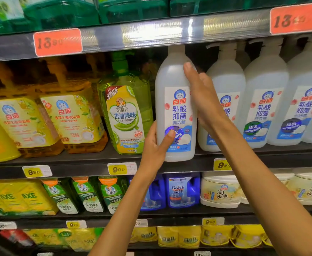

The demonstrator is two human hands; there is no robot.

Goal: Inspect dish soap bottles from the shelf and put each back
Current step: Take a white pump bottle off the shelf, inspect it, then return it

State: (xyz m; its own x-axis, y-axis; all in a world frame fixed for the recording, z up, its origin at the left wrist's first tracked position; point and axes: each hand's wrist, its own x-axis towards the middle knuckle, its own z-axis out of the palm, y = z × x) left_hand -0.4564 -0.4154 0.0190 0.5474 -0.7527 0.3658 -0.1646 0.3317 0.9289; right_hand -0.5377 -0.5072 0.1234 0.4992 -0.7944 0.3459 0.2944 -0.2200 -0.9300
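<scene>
A tall white dish soap bottle with a blue and white label stands upright at the front edge of the middle shelf. My left hand grips its lower left side, thumb across the label. My right hand wraps the bottle's right side, fingers reaching behind it and thumb up on the shoulder. The pump top is partly hidden behind the upper shelf rail.
Matching white bottles stand close to the right. A green lime bottle is close on the left, with yellow bottles beyond. The upper shelf rail with red price tags hangs just above. Lower shelves hold blue bottles and yellow packs.
</scene>
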